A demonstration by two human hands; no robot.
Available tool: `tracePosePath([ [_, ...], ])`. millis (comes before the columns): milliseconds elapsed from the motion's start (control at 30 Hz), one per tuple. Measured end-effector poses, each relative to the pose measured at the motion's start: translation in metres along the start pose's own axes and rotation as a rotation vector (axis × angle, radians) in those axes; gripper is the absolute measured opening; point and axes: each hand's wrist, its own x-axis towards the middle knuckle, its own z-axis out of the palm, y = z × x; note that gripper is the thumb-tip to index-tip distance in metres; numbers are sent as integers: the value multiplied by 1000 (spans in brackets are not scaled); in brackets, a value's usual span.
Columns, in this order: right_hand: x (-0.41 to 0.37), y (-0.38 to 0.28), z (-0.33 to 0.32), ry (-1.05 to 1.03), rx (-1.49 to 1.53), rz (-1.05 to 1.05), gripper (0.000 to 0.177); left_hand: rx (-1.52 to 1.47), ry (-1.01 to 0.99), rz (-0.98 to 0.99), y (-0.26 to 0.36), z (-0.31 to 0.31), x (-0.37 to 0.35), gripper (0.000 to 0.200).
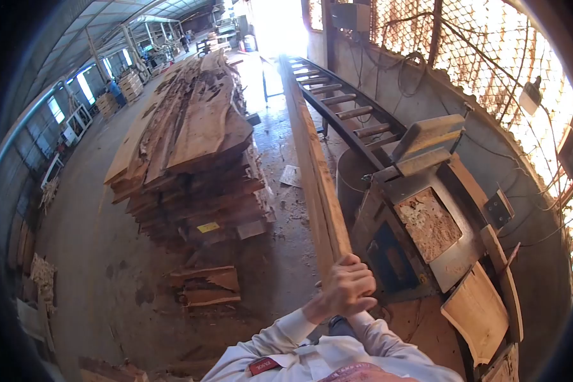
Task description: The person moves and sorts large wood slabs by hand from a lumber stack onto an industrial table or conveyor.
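A long beam [317,184] runs away from the grip, between the big board stack [197,134] toward ten o'clock and the roller track [355,113] toward twelve.
The beam's long axis points to about half past eleven, its near end right at the hands, in front of the body. The left hand [345,285] lies uppermost, fingers curled tight on that end; the right hand [359,308] is mostly hidden beneath it (its sleeve [379,334] shows plainly), so I cannot tell that grip's state.
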Motion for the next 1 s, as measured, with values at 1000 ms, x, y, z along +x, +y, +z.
tracePosePath([
  [1000,2,31,-232,-189,1267,2,70,-83,-733,13,-196,287,-7,45],
])
